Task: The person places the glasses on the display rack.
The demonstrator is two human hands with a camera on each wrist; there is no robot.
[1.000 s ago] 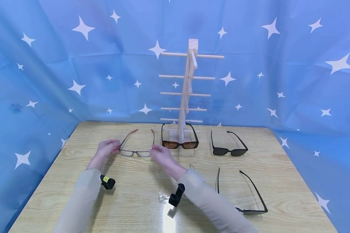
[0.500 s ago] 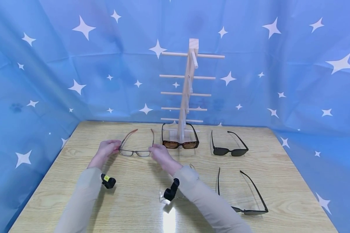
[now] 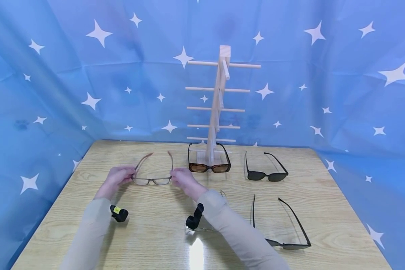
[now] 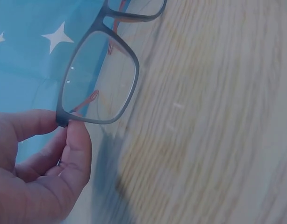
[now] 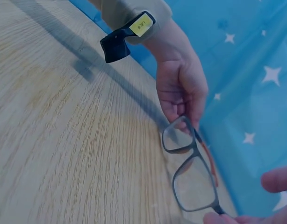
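Observation:
A pair of eyeglasses (image 3: 150,181) with a thin grey frame and reddish-brown temple tips is held between both hands, temples unfolded and pointing to the back. My left hand (image 3: 117,178) pinches the left hinge corner; in the left wrist view the thumb and finger close on that corner of the frame (image 4: 132,58). At the opposite corner, my right hand (image 3: 187,182) grips the other hinge. The right wrist view shows its fingertips (image 5: 216,218) at the lower end of the frame (image 5: 195,184), one finger (image 5: 278,179) raised apart.
A wooden display rack (image 3: 213,108) with several pegs stands at the back. Tortoiseshell sunglasses (image 3: 209,168) sit at its base, black sunglasses (image 3: 267,176) right of them. Larger black sunglasses (image 3: 295,246) lie front right. Clear glasses (image 3: 202,229) lie partly hidden under the right forearm.
The eyeglasses have shifted left and a little toward me, and both hands have moved with them. The other glasses and the rack stay where they were.

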